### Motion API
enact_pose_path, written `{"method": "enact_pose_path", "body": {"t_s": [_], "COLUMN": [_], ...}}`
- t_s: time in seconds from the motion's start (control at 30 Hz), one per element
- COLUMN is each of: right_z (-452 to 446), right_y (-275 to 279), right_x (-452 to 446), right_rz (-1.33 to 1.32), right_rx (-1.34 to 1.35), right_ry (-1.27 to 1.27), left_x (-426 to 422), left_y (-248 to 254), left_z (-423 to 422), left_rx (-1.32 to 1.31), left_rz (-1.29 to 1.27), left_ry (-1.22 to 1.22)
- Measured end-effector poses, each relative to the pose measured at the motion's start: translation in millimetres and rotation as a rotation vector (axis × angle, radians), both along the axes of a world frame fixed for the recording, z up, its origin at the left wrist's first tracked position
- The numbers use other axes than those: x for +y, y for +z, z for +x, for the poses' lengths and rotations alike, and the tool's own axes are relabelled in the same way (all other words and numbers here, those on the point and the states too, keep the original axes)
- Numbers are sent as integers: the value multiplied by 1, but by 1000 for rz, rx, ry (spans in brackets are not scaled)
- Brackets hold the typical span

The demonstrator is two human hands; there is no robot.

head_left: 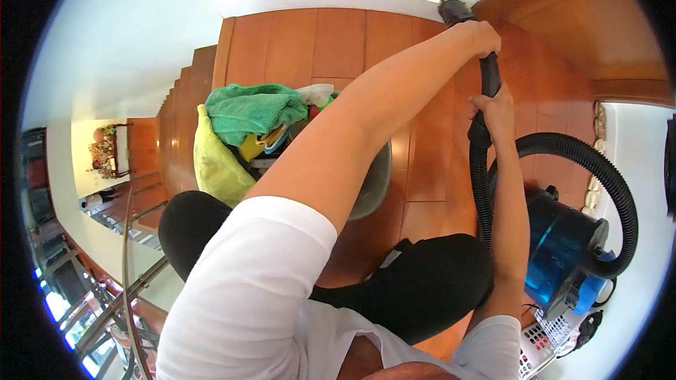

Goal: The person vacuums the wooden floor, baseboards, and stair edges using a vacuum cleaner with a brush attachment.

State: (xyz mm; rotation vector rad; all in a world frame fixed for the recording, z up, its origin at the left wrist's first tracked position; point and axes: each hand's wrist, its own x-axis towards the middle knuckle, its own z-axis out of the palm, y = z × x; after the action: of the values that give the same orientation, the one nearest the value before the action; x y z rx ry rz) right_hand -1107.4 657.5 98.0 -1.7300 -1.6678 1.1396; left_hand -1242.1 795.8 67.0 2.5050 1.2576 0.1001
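A black vacuum tube runs down from a dark brush head, which sits against the foot of the white wall. My left hand reaches across and is closed round the tube just below the brush. Lower down, my right hand grips the same tube near its joint with the ribbed hose. That hose loops round to the blue vacuum cleaner at the right. The fingers of both hands are partly hidden.
Left of centre stands a grey bucket, holding a green cloth and a yellow cloth. Stairs and a metal railing lie to the left. A wooden panel is at upper right, a white basket at lower right.
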Motion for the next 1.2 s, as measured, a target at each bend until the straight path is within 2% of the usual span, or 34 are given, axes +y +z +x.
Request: {"method": "enact_pose_path", "body": {"t_s": [0.2,0.37,0.43,0.53,0.63,0.67,0.77,0.87,0.97,1.07,1.2], "right_z": [-34,-64,-80,-102,-125,-133,-140,-169,-197,-218,-253], "right_y": [42,38,45,48,47,45,38,38,30,19,34], "right_x": [4,-4,-8,-16,-26,-29,-28,-35,-45,-40,-37], "right_rz": [-52,-13,-48,-89,-86,-80,-63,-54,-29,-23,-54], "right_rx": [-97,-61,-55,-28,-19,-17,-25,13,19,96,108], "right_ry": [101,152,185,205,196,196,286,268,319,382,462], "left_x": [0,-27,-29,-44,-62,-73,-83,-97,-116,-119,-118], "left_y": [16,35,33,25,39,46,41,54,44,50,50], "left_z": [-38,-81,-95,-115,-142,-155,-167,-198,-229,-258,-291], "left_rx": [-8,1,39,-29,82,7,31,124,36,165,223], "left_rz": [-49,-40,-90,-11,-49,-32,17,-36,38,7,9], "left_ry": [40,46,100,168,223,219,273,322,403,389,436]}}
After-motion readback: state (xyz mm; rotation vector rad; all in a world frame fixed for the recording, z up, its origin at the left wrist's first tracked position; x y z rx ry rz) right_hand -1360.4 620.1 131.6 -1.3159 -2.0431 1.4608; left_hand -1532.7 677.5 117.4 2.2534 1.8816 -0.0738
